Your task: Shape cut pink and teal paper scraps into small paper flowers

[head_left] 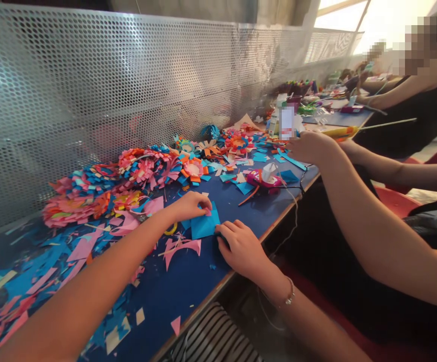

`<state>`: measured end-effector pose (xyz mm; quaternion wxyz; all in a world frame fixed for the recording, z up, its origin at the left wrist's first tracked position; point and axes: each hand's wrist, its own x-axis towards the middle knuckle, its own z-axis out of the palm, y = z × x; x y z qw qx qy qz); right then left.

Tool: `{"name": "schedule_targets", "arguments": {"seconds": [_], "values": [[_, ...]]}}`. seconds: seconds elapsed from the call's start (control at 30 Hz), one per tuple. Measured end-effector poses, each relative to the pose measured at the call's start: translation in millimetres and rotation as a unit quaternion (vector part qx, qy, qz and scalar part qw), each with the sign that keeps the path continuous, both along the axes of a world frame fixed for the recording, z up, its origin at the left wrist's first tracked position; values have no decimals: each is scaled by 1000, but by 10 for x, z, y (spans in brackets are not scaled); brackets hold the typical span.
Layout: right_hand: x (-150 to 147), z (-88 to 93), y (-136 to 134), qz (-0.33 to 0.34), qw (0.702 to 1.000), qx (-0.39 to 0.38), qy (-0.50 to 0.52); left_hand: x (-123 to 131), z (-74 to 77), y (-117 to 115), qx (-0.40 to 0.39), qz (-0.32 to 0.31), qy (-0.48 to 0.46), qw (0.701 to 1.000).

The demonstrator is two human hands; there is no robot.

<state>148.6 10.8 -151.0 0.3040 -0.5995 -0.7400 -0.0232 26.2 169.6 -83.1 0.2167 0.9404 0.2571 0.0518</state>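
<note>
A square-looking piece of blue paper (204, 226) lies on the blue table in front of me. My left hand (194, 205) reaches over its upper edge, thumb and finger closed in a pinch on a small pink paper piece (208, 212). At the right corner of the blue paper is my right hand (241, 249), with curled fingers whose tips grip or press that corner. Just left of the blue paper lies a yellow ring (171, 229), and below it a pink paper scrap (181, 247).
Heaped paper flowers (146, 168) line the perforated metal screen (128, 85). Paper scraps (41, 271) cover the table's left side. A pink glue gun (265, 178) with its cord lies farther right. A co-worker's arm (354, 221) reaches in from the right; another person sits beyond.
</note>
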Motion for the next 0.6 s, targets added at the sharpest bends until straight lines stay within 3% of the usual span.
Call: {"name": "schedule_targets", "arguments": {"seconds": [0.4, 0.6], "values": [[1, -16, -2, -5, 1000, 15, -1, -46, 36, 18, -200, 51, -55, 977], [0, -23, 1, 0, 1000, 13, 7, -90, 39, 55, -193, 90, -78, 974]]}}
